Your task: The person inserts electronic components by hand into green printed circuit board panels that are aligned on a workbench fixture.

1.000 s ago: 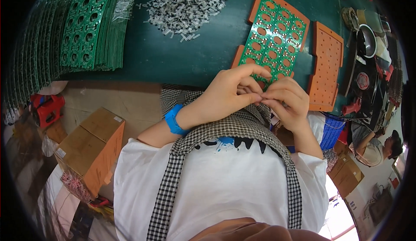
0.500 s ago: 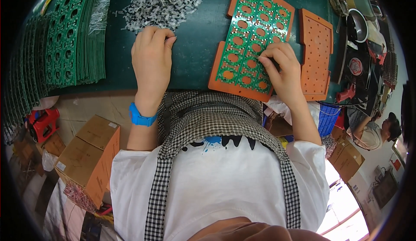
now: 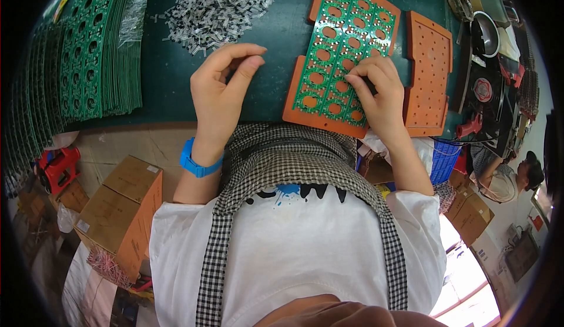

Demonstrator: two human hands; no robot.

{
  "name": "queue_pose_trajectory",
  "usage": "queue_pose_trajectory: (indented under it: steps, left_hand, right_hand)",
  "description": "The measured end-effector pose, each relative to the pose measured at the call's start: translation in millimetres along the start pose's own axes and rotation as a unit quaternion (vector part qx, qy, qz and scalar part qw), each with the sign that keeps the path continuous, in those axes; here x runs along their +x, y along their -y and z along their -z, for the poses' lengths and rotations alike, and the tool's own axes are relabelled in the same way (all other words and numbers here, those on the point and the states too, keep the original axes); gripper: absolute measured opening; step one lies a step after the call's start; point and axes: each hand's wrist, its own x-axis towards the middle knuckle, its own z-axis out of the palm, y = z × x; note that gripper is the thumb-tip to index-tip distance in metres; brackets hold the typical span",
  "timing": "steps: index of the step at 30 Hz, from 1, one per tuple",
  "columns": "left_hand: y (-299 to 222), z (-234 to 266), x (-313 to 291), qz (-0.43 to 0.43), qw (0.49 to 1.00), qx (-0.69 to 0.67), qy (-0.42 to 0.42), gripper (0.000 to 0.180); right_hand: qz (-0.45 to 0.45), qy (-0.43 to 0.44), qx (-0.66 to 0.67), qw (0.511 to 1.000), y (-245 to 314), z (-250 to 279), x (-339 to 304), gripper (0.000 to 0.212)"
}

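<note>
My left hand point(image 3: 220, 89), with a blue band on its wrist, is over the green table between a pile of small parts point(image 3: 220, 9) and a green circuit board panel point(image 3: 335, 38). Its thumb and forefinger come close together; anything between them is too small to make out. The panel, with rows of round holes, lies on an orange fixture plate point(image 3: 299, 115). Over the panel's right side is my right hand point(image 3: 379, 92), thumb and fingertips pinched close to the board's surface. Whatever that pinch holds is hidden.
A second orange plate point(image 3: 427, 74) with small holes lies to the right. Tall stacks of green circuit boards point(image 3: 94, 51) stand at the left. A metal bowl point(image 3: 484, 35) and tools crowd the right edge. Cardboard boxes point(image 3: 120, 209) sit below the table; another person point(image 3: 505, 177) is at far right.
My left hand has moved right and away from the pile, its thumb and forefinger now pointing toward the panel. My right hand has shifted only slightly left over the board.
</note>
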Motion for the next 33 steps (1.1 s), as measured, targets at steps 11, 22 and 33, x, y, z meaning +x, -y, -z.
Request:
queue_pose_trajectory:
  steps: [11, 22, 33]
  left_hand:
    - [-24, -20, -7, 0.24, 0.911, -0.293, 0.164, 0.037]
    - [-20, -14, -8, 0.038, 0.978, 0.205, 0.028, 0.034]
    - [13, 17, 10, -0.058, 0.91, 0.405, -0.067, 0.009]
  right_hand:
    - [0.152, -0.027, -0.151, 0.977, 19, 7, -3, 0.027]
    - [0.065, -0.01, 0.002, 0.998, 5, 15, 22, 0.006]
    - [0.069, 0.055, -0.023, 0.996, -14, 14, 34, 0.009]
